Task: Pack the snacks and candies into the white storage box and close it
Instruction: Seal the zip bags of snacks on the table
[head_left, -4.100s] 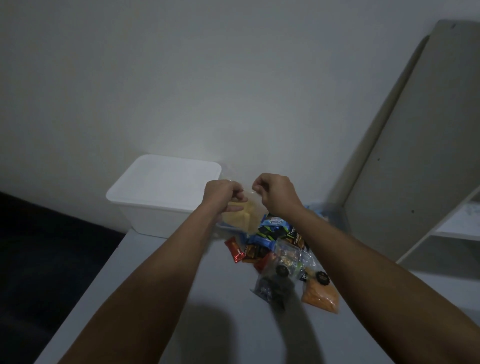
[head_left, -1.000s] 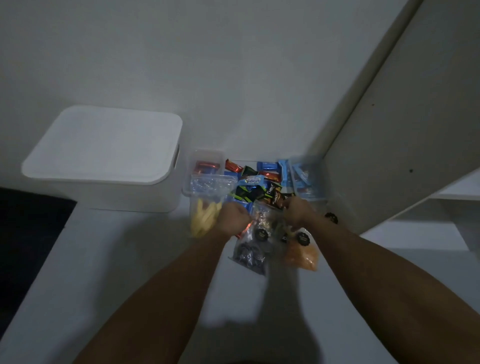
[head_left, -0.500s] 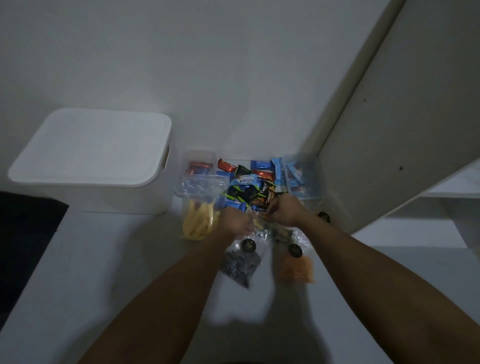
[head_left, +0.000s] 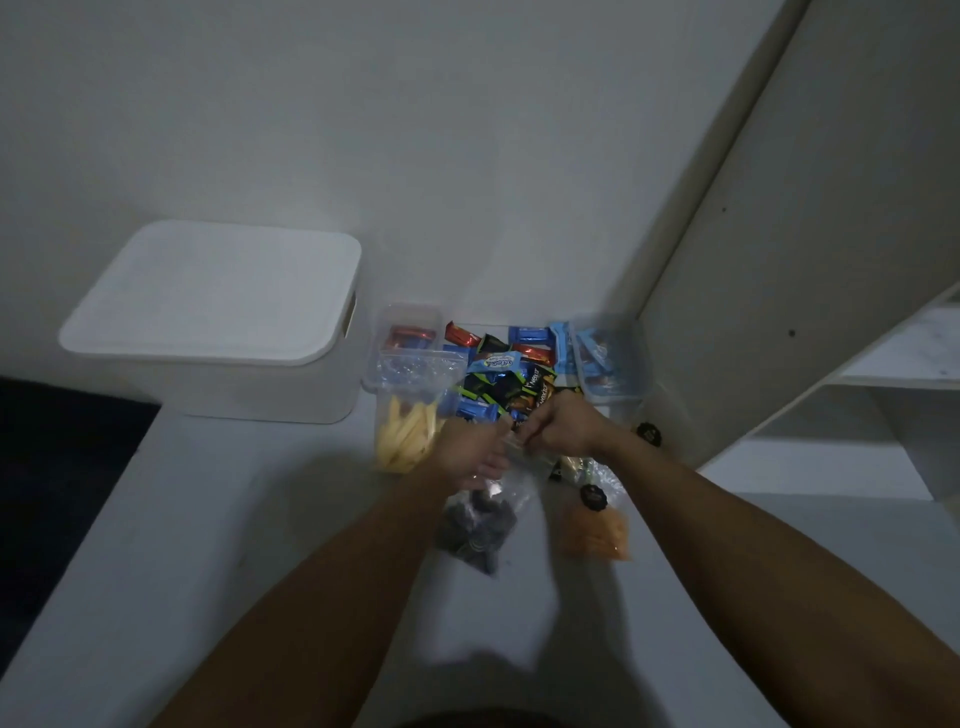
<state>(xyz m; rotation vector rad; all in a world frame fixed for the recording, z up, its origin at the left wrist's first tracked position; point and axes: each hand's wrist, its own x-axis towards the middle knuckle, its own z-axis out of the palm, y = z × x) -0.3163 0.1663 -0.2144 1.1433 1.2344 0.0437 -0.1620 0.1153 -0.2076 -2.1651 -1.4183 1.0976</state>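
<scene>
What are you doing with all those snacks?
A person's left hand and right hand both pinch the top of a clear bag of dark snacks above the table. The white storage box has its lid on, and a pile of candies waits beside it.

Both bare forearms reach forward, converging; the left hand (head_left: 470, 451) and right hand (head_left: 563, 427) sit close together, fingers curled, each pinching something between them.
</scene>
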